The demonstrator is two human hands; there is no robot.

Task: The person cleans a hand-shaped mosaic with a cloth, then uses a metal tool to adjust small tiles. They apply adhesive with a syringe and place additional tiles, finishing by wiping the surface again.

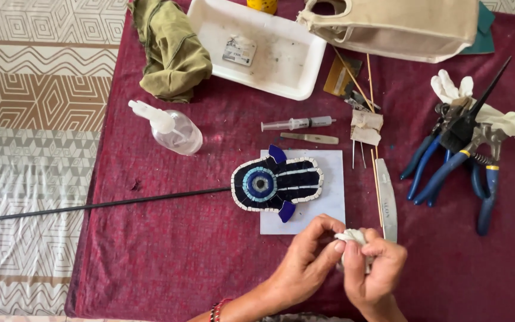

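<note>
Both your hands meet at the near table edge: left hand (308,256) pinching, right hand (374,268) closed around a small white wad (353,237). Blue mosaic hand piece (276,183) lies just beyond on a white tile (329,203), nearer your left; its long axis runs left-right, black rod (102,205) trailing left. White tray (257,48) far back holds one small card (239,50).

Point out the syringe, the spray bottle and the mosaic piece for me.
syringe (298,123), head view, middle of its barrel.
spray bottle (177,134), head view, clear body.
mosaic piece (276,183), head view, dark centre beside the eye.
</note>
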